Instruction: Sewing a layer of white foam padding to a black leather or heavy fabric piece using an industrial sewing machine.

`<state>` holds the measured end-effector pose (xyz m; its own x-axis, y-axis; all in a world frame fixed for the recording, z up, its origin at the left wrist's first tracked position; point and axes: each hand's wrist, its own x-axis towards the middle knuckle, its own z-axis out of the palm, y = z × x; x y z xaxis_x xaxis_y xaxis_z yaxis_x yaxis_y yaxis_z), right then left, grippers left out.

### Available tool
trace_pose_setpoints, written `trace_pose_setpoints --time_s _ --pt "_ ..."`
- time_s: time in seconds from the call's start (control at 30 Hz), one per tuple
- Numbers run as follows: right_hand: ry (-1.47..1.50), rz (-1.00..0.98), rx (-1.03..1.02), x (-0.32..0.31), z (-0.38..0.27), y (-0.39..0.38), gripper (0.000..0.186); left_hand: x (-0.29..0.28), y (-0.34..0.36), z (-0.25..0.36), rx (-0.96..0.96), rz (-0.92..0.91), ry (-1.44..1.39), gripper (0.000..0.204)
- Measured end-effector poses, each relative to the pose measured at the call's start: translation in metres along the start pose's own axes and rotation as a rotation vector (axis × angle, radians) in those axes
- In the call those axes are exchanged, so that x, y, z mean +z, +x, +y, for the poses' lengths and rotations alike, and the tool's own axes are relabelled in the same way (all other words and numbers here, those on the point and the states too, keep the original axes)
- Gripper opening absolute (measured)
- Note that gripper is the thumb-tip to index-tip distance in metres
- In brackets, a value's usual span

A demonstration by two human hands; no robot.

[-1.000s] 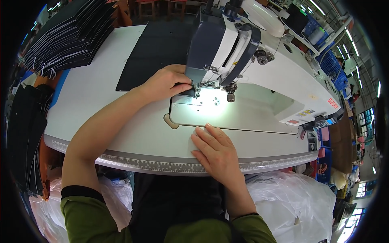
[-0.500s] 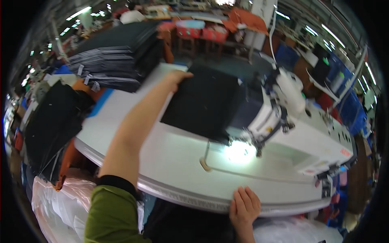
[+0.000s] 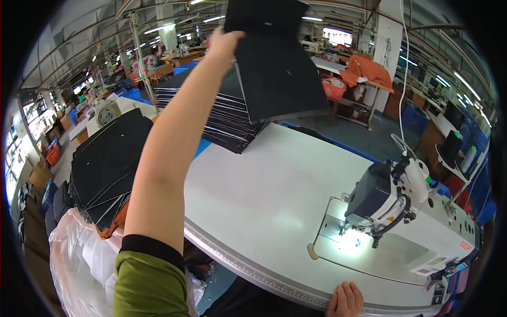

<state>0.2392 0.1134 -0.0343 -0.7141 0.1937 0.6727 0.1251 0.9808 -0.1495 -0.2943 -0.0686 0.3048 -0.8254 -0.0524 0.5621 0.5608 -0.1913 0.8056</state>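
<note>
The right hand [image 3: 347, 299] is rested on the near edge of the table [image 3: 248, 179], fingers together, nothing held. Farther off, one edge of the black panel [image 3: 280, 79] is clamped in the fingers of the left hand [image 3: 223, 46]; the stack [image 3: 229, 129] is partly hidden by it, and contact cannot be told. Gripped at one side, the panel could sag or fold, and the stack could be dragged askew if caught by its lower edge.

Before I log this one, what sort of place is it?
Likely a sewing workshop: a sewing machine on a table, a stack of black pieces, and many ceiling lights.
</note>
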Motion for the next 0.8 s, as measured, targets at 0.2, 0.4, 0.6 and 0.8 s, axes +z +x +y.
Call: trace_pose_setpoints --time_s 0.2,0.4,0.6,0.8 --pt "-0.012 0.031 -0.013 0.013 0.007 -0.013 0.026 -0.152 0.068 -0.067 0.18 0.377 0.333 0.046" --pt "-0.03 0.012 -0.022 0.01 0.006 -0.006 0.025 -0.116 0.015 -0.063 -0.068 0.717 0.484 0.054" --pt "-0.046 0.012 -0.04 0.008 0.004 -0.003 0.025 -0.131 -0.027 -0.065 0.016 0.443 0.677 0.049" --pt "0.069 0.064 0.079 0.011 0.0 -0.007 0.023 -0.142 -0.103 -0.074 0.464 -0.06 0.859 0.041"
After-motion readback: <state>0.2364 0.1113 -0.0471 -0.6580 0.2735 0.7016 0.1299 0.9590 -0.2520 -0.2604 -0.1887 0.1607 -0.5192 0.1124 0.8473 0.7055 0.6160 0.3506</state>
